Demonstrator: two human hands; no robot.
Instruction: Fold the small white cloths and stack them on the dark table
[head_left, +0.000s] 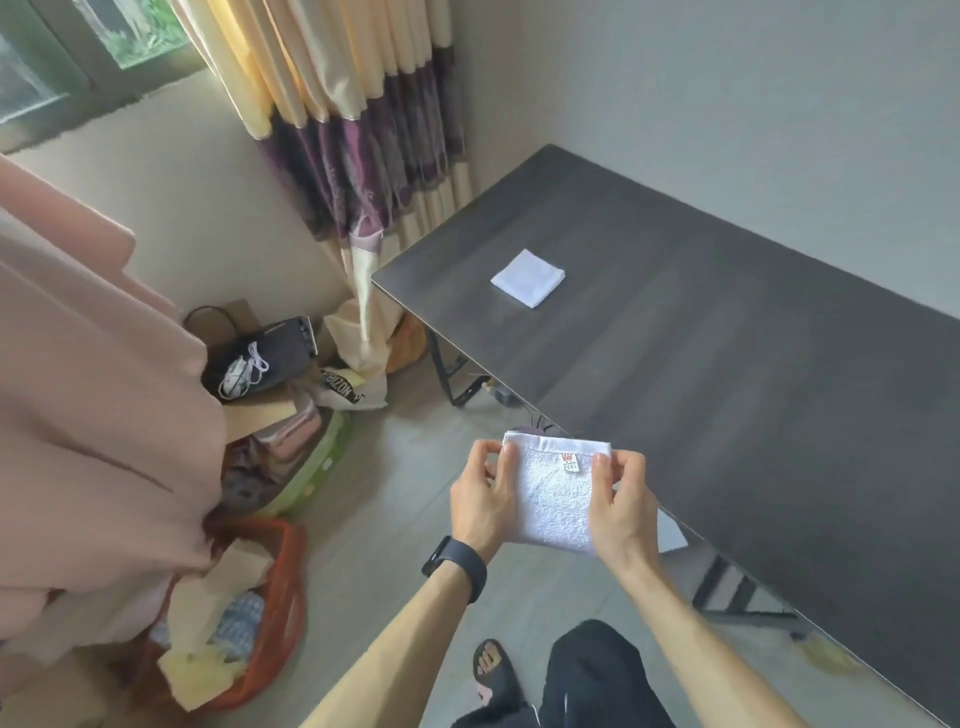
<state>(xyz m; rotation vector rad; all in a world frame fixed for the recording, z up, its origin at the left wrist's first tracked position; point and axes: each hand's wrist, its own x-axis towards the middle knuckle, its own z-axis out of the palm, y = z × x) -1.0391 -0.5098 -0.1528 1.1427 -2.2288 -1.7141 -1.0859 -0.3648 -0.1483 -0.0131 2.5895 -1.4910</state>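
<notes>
Two grips are at work on one small white cloth (558, 499): our left hand (483, 499) pinches its upper left corner and our right hand (623, 509) pinches the upper right, thumbs on the face turned to us and fingers curled behind. The cloth hangs in the air between them, over the floor and just beside the near edge of the dark surface (727, 364), not resting on it. We judge it light and thoroughly limp: the terry pile sags below the hemmed top band, so it will not keep a shape by itself and needs a corner in each hand, or a flat bed beneath it, for a clean crease. The pile should give plenty of friction, so slipping is little worry, and nothing about it is fragile. The firmer hem, where the little sewn label (570, 462) sits, is the best place to hold, and that is where we have it. One folded cloth (528, 277) lies square on the far part of the surface, well apart from our hands, and marks where the stack goes. On the floor to our left an orange basket (291, 587) holds a jumble of pale yellow and blue-patterned fabric. Beyond it a green-rimmed tub (332, 441) seems to hold folded pinkish cloth, though it is half hidden and we cannot be sure.
</notes>
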